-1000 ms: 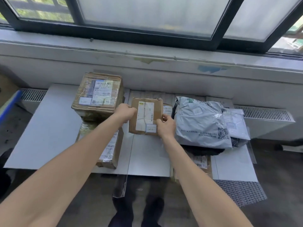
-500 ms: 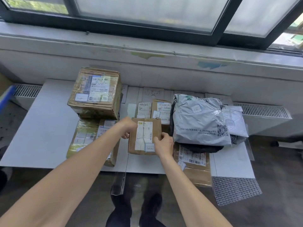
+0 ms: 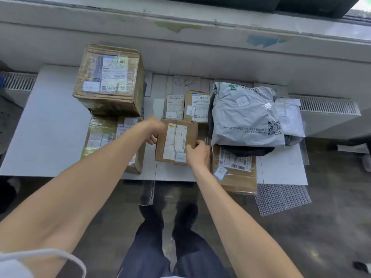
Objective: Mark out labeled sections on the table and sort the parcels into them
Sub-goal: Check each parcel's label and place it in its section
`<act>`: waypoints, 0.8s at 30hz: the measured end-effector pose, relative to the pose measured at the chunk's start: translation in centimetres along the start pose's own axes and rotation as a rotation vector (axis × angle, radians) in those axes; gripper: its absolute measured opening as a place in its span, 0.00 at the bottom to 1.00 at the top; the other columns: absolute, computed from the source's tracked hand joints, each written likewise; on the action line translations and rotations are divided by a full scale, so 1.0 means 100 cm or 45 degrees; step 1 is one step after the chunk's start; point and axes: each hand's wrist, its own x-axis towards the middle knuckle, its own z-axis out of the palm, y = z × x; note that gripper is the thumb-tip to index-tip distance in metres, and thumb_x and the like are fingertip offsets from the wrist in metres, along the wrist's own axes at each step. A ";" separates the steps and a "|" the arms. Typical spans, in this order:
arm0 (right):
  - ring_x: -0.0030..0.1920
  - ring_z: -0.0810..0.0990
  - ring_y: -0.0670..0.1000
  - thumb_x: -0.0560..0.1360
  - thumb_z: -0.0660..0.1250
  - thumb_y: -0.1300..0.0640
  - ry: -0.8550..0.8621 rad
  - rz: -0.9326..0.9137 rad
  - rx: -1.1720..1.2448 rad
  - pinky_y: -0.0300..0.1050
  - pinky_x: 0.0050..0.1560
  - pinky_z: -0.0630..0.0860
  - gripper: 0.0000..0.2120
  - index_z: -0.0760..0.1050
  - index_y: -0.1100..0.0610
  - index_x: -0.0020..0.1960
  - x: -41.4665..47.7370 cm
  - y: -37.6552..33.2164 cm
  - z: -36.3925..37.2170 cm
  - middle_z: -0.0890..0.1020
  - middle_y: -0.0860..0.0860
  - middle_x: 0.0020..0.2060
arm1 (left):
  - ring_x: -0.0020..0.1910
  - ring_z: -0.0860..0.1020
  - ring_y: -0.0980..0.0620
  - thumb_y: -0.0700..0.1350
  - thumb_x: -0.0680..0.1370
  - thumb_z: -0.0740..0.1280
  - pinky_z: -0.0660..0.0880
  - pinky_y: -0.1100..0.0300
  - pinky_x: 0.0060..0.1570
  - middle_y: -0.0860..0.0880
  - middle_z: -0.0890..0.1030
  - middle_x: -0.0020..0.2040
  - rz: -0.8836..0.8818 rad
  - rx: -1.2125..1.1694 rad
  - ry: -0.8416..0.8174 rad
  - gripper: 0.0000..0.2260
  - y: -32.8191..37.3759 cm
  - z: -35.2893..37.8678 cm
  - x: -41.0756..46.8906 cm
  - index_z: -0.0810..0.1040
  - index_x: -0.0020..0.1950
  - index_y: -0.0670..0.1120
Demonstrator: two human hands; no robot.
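A small flat cardboard parcel (image 3: 174,141) with a white label lies in the middle strip of the white table (image 3: 50,137). My left hand (image 3: 153,130) grips its left edge, and my right hand (image 3: 197,152) grips its lower right corner. Behind it lie two small brown parcels (image 3: 187,106). On the left a large taped box (image 3: 109,79) sits on a flatter box (image 3: 106,137). At the right a grey mailer bag (image 3: 245,117) lies over a dark bag and a brown box (image 3: 234,175).
A white wall and window ledge (image 3: 180,43) run behind the table. Radiator grilles (image 3: 325,105) flank it on both sides. A mesh sheet (image 3: 281,197) hangs off the front right corner. My legs stand on the grey floor (image 3: 331,227) below the front edge.
Both hands have brought the small parcel down and toward me, from held up near the back to lying on the table's middle strip. The two small parcels behind it are uncovered.
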 end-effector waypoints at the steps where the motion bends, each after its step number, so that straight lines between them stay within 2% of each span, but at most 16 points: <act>1: 0.60 0.76 0.56 0.78 0.63 0.56 -0.004 0.003 -0.004 0.43 0.51 0.69 0.21 0.70 0.60 0.70 -0.001 0.002 0.002 0.72 0.57 0.64 | 0.45 0.82 0.41 0.44 0.80 0.60 0.81 0.51 0.47 0.38 0.81 0.52 0.001 0.002 0.000 0.15 -0.001 0.001 0.001 0.75 0.61 0.36; 4: 0.60 0.76 0.57 0.77 0.63 0.55 0.004 0.017 -0.016 0.48 0.56 0.74 0.21 0.71 0.60 0.69 -0.003 0.009 0.005 0.73 0.57 0.64 | 0.45 0.82 0.41 0.43 0.80 0.60 0.81 0.52 0.43 0.38 0.80 0.52 -0.017 0.013 -0.012 0.15 -0.006 0.006 -0.001 0.75 0.62 0.36; 7: 0.64 0.74 0.59 0.78 0.63 0.55 -0.007 0.035 -0.025 0.49 0.61 0.71 0.22 0.69 0.62 0.70 -0.004 0.015 0.003 0.70 0.58 0.67 | 0.46 0.82 0.41 0.43 0.80 0.60 0.81 0.51 0.45 0.37 0.80 0.52 -0.032 0.013 -0.042 0.14 -0.009 0.014 -0.001 0.74 0.62 0.36; 11: 0.63 0.74 0.58 0.79 0.63 0.53 -0.014 0.058 -0.094 0.46 0.55 0.69 0.23 0.67 0.61 0.72 0.001 0.021 0.000 0.70 0.59 0.67 | 0.48 0.81 0.41 0.43 0.80 0.60 0.80 0.50 0.47 0.38 0.79 0.53 -0.031 -0.029 -0.043 0.13 -0.009 0.024 0.001 0.73 0.61 0.37; 14: 0.64 0.74 0.59 0.79 0.63 0.53 -0.011 0.076 -0.106 0.49 0.59 0.71 0.23 0.67 0.62 0.71 0.007 0.020 0.001 0.70 0.60 0.66 | 0.51 0.80 0.42 0.44 0.80 0.61 0.79 0.51 0.46 0.40 0.79 0.55 -0.011 -0.079 -0.023 0.12 -0.007 0.030 0.005 0.74 0.60 0.39; 18: 0.64 0.75 0.58 0.79 0.63 0.53 -0.007 0.063 -0.044 0.50 0.62 0.73 0.23 0.68 0.61 0.71 0.015 0.016 0.009 0.72 0.58 0.66 | 0.49 0.77 0.44 0.44 0.80 0.61 0.77 0.52 0.46 0.43 0.78 0.51 -0.006 -0.113 0.035 0.08 -0.005 0.035 0.013 0.74 0.55 0.41; 20: 0.65 0.74 0.58 0.79 0.63 0.53 -0.018 0.060 -0.030 0.54 0.65 0.73 0.26 0.65 0.60 0.74 0.018 0.015 0.014 0.71 0.58 0.68 | 0.48 0.76 0.45 0.45 0.80 0.61 0.75 0.53 0.46 0.44 0.77 0.47 -0.009 -0.122 0.045 0.06 -0.005 0.037 0.016 0.73 0.52 0.42; 24: 0.71 0.68 0.59 0.80 0.62 0.55 -0.026 0.029 -0.045 0.51 0.68 0.67 0.29 0.59 0.61 0.78 0.019 0.013 0.018 0.66 0.58 0.73 | 0.48 0.73 0.47 0.44 0.81 0.61 0.72 0.54 0.47 0.46 0.75 0.47 -0.016 -0.146 0.065 0.05 -0.009 0.040 0.023 0.73 0.47 0.43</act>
